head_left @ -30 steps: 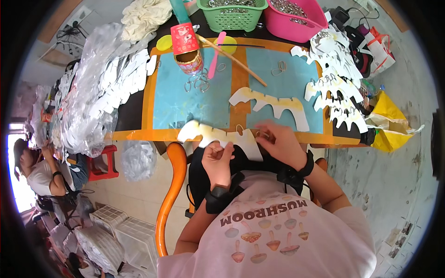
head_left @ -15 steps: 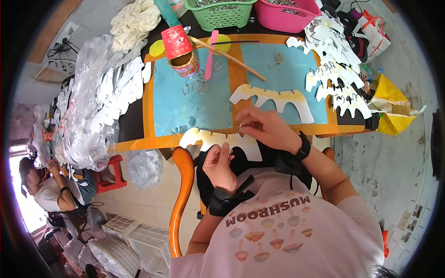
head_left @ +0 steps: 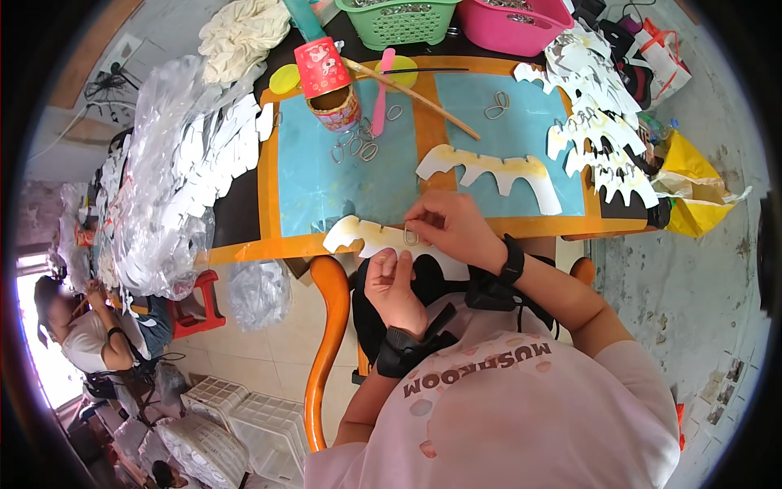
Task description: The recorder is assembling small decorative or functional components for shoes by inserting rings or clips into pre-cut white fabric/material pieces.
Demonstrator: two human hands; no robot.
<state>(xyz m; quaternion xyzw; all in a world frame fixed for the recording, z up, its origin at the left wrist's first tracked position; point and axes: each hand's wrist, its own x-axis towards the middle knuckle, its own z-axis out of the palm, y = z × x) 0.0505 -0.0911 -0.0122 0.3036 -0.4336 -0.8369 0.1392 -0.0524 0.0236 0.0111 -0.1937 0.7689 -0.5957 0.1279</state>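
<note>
My left hand [head_left: 394,289] pinches the lower edge of a white scalloped piece [head_left: 358,235] between thumb and fingers at the table's near edge. The piece has a yellowish band and small slits along its upper side. My right hand [head_left: 456,228] is closed on an oval metal ring [head_left: 410,236], held upright against the upper middle of that piece. Part of the piece is hidden behind my hands. Another scalloped piece [head_left: 521,169] with a yellowish edge lies just beyond my right hand on a blue mat [head_left: 358,183].
Several loose rings [head_left: 368,151] lie near a patterned jar [head_left: 338,114] beside a red cup [head_left: 322,67]. A pink spatula [head_left: 381,98] and a wooden stick [head_left: 423,102] lie behind. Finished-looking piles [head_left: 603,130] stand right; green [head_left: 399,28] and pink baskets [head_left: 509,28] hold metal parts.
My right hand has moved slightly left along the piece with the ring, which now shows upright near my left fingertips. The whole view has shifted a little.
</note>
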